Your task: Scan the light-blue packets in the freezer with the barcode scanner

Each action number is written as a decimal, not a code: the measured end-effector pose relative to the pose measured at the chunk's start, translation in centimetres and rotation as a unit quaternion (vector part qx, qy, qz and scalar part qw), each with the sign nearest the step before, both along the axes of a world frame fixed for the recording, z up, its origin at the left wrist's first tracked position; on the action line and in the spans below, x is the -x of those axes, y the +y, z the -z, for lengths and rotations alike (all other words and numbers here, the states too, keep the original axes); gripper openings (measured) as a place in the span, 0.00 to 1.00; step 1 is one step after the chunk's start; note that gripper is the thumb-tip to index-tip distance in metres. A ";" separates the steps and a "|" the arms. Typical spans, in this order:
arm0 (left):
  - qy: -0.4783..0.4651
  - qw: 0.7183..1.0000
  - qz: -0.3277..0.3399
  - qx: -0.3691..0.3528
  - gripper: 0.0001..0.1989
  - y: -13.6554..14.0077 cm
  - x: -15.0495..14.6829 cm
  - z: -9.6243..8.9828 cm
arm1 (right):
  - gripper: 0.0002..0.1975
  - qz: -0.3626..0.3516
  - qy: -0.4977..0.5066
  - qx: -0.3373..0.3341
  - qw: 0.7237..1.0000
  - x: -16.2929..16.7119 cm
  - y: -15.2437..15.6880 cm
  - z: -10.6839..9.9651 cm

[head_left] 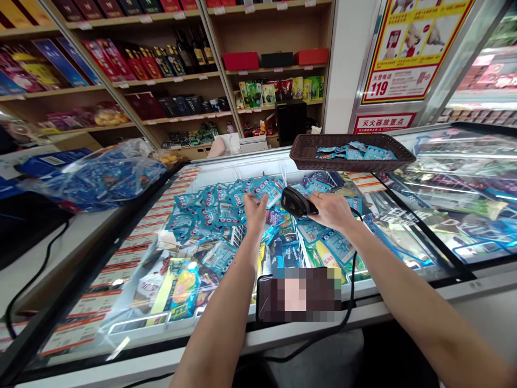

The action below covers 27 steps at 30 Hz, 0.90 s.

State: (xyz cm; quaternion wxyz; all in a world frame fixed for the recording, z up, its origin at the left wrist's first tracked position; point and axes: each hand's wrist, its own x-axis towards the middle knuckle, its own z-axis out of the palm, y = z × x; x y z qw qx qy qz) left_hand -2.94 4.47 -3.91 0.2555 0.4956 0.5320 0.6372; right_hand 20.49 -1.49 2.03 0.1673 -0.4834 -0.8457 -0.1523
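Over the open part of a chest freezer, my left hand pinches a blue ice-cream packet by its near edge, with the packet's printed side up. My right hand is wrapped round the handle of a black barcode scanner, whose head points left toward that packet. The scanner's black cable runs down past my right forearm. Many similar blue packets lie heaped in the freezer to the left of my left hand. More packets fill a white wire basket below my right hand.
A brown woven basket of blue packets stands on the freezer's far edge. A phone with a blurred screen rests at the near edge. Clear plastic bags of packets lie left. Stocked shelves stand behind; sliding glass lids cover the right.
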 end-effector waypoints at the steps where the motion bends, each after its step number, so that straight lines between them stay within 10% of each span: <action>1: 0.011 1.000 -0.010 0.001 0.21 0.0 0.1 0.0 | 0.15 0.004 0.000 -0.002 1.000 -0.1 0.0 0.0; 11: 0.326 0.921 -0.213 0.005 0.38 -2.6 -0.2 -2.6 | 0.17 0.125 0.019 -0.023 0.992 -2.7 1.1 -1.3; 18: 0.569 0.822 0.000 -0.029 0.17 -3.3 -0.9 -2.3 | 0.17 0.157 0.038 -0.023 0.987 -2.4 1.6 -0.8; 27: 0.581 0.811 -0.069 0.016 0.16 -2.3 0.7 -1.7 | 0.18 0.169 0.030 0.019 0.985 -3.6 1.5 1.1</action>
